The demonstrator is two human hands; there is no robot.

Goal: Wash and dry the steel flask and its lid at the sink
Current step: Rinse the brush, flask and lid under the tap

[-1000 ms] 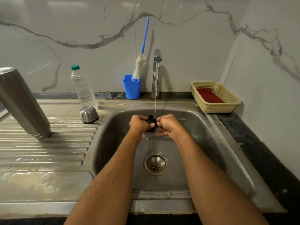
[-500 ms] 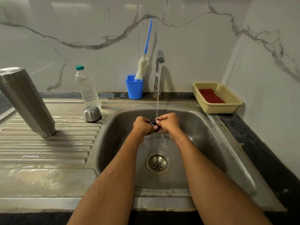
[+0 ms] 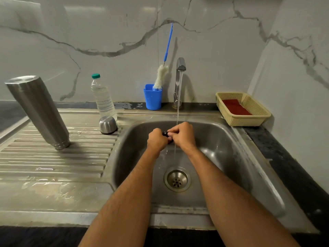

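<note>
**Steel flask inverted on drainboard; small dark part held under tap**

Black item, mostly hidden between both fists, identity unclear: left hand and right hand curl round it together under the running tap, over the sink. Steel flask stands mouth-down on the drainboard, long axis upright. Steel cap sits dome-up beside a plastic bottle.

Dim, warm overhead light glares off the marble wall; wide-angle bending at the edges, slightly soft focus.
</note>
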